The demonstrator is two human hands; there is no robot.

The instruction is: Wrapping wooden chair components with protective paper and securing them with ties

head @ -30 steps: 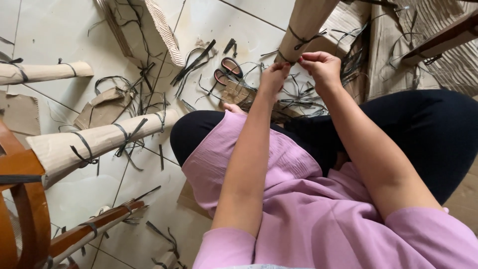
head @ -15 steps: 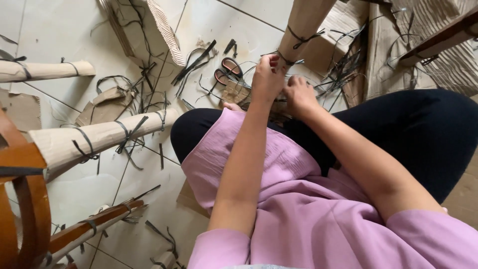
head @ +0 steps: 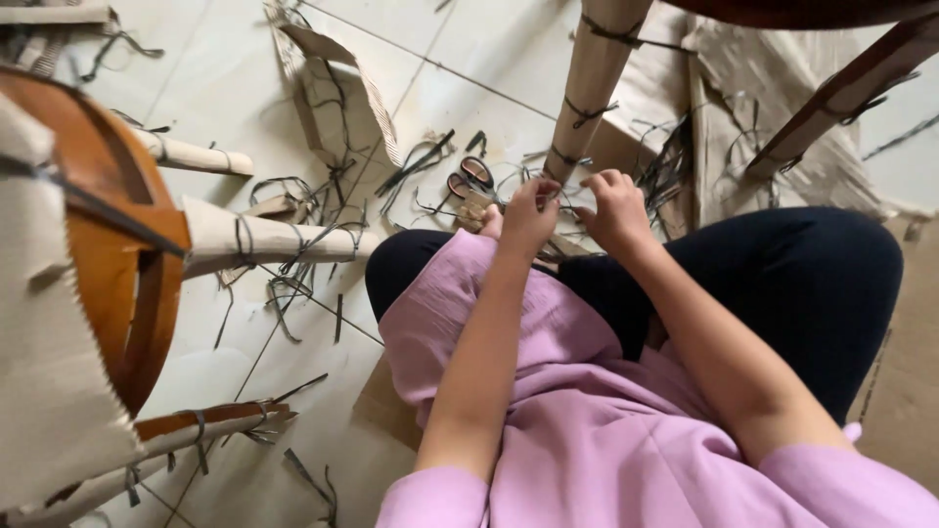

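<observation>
Two hands worked at a wrapped chair leg amid scraps.

At the left edge stood a wooden chair [head: 117,264] part-wrapped in cardboard; black strap cuttings [head: 293,284] littered the tiled floor [head: 196,88]. Near centre lay scissors [head: 469,178]. The left hand [head: 528,217] and right hand [head: 614,207], fingers curled, pinched thin black strap [head: 559,196] just beside the wrapped leg [head: 597,78], upper middle.

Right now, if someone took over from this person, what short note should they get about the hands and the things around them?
Left hand and right hand are both at the foot of the paper-wrapped chair leg, fingers on the dark strap tied around it.
Scissors lie on the tiled floor, left of the hands.
Cut straps lie scattered about.
Upper ties are still on the leg; the other wrapped legs at left are still tied too.
</observation>
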